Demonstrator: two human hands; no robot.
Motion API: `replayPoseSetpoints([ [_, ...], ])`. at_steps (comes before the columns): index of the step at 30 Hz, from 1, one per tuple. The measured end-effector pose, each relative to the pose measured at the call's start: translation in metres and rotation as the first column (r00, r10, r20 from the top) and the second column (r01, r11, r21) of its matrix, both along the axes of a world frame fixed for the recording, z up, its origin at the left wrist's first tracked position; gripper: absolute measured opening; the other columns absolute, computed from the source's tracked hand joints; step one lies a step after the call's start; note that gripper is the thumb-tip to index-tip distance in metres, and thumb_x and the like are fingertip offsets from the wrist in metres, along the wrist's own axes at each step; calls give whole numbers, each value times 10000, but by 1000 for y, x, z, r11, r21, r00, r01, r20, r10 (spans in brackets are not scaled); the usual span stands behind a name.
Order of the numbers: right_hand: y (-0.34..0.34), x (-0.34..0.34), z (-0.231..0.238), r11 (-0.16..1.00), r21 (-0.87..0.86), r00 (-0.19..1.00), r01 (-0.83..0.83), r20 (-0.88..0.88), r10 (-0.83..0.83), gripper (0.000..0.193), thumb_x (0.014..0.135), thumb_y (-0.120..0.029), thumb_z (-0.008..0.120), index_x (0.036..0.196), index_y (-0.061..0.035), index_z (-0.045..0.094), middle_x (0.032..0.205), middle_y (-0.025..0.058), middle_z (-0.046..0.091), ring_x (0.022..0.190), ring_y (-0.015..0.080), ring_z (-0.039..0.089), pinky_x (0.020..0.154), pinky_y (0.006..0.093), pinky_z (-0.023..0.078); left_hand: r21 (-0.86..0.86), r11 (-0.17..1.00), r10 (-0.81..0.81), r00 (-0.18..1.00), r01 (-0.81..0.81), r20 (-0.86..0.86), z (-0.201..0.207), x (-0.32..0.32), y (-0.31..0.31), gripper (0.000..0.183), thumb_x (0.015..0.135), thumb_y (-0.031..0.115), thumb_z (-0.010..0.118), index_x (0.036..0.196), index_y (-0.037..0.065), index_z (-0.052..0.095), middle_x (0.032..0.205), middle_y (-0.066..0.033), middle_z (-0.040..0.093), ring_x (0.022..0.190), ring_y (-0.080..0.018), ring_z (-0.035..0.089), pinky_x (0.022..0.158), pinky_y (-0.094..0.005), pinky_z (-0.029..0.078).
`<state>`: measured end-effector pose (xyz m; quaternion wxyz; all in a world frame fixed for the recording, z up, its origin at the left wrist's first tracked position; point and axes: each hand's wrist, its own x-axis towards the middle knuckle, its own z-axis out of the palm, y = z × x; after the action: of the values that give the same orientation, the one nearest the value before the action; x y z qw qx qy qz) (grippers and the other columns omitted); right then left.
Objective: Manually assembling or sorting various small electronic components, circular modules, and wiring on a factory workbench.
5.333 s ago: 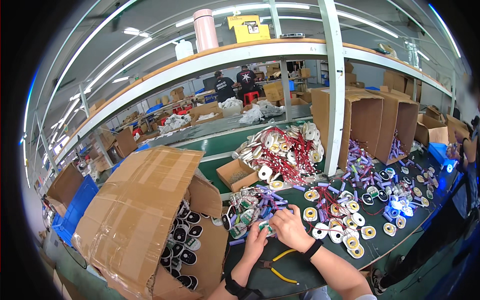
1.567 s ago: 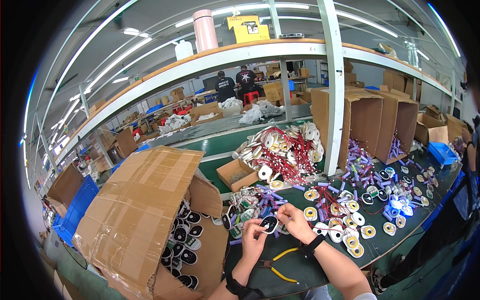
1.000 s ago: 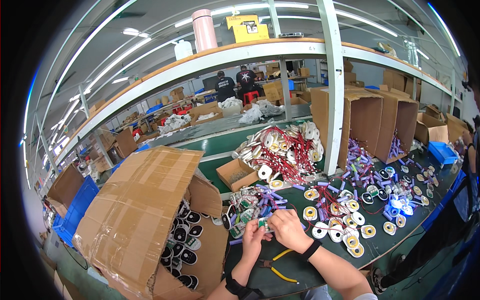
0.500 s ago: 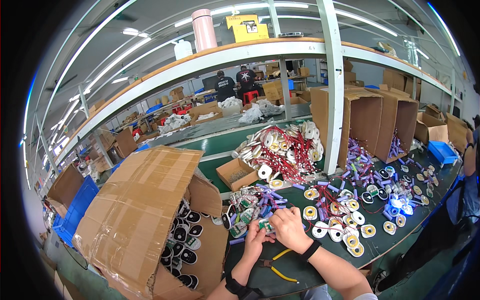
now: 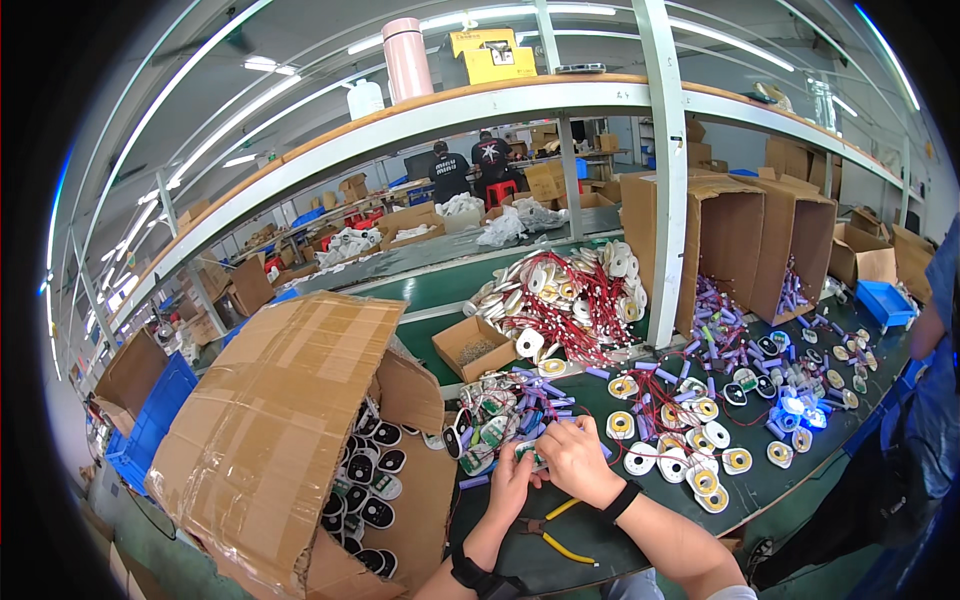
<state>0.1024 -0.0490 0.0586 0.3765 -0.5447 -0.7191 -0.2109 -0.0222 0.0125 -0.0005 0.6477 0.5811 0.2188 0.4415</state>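
Note:
My left hand (image 5: 511, 488) is closed round a small green circuit board (image 5: 529, 455) in a pale housing, just above the near edge of the bench. My right hand (image 5: 583, 464) pinches at the board's right end; what sits between its fingertips is hidden. Just below the hands lies a pair of yellow-handled cutters (image 5: 568, 551), its handles spread. Beyond my left hand is a heap of circuit boards (image 5: 493, 430) mixed with purple battery cells (image 5: 531, 399). White round parts with yellow coils (image 5: 620, 426) lie right of my right hand.
A big carton (image 5: 270, 400) on the left holds several black-and-white units (image 5: 378, 512). Ahead are a small box of tiny parts (image 5: 486, 356) and a pile of red-wired parts (image 5: 585, 310). An upright post (image 5: 665, 200) rises behind. Another person (image 5: 915, 430) stands at right.
My left fingers have shifted slightly over the board, and the board is turned a little and more covered. The person at right has moved closer in along the bench.

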Motion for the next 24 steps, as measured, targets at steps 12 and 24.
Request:
replayPoseSetpoints([
  [12, 1, -5, -5, 1000, -4, 1000, 18, 10, -18, 135, 584, -85, 627, 707, -68, 573, 706, 51, 514, 710, 213, 514, 719, 356, 329, 145, 985, 122, 968, -91, -221, -3, -1, 0, 150, 910, 113, 447, 1025, 18, 434, 697, -34, 524, 500, -73, 459, 432, -218, 349],
  [24, -1, -12, -10, 999, 35, 998, -8, 62, 6, 189, 576, -68, 602, 759, -47, 563, 734, 71, 510, 726, 223, 518, 696, 342, 339, 97, 992, 97, 982, -82, -160, -4, -3, -5, 177, 936, 159, 409, 1054, 29, 425, 768, -23, 485, 536, -70, 433, 433, -221, 340],
])
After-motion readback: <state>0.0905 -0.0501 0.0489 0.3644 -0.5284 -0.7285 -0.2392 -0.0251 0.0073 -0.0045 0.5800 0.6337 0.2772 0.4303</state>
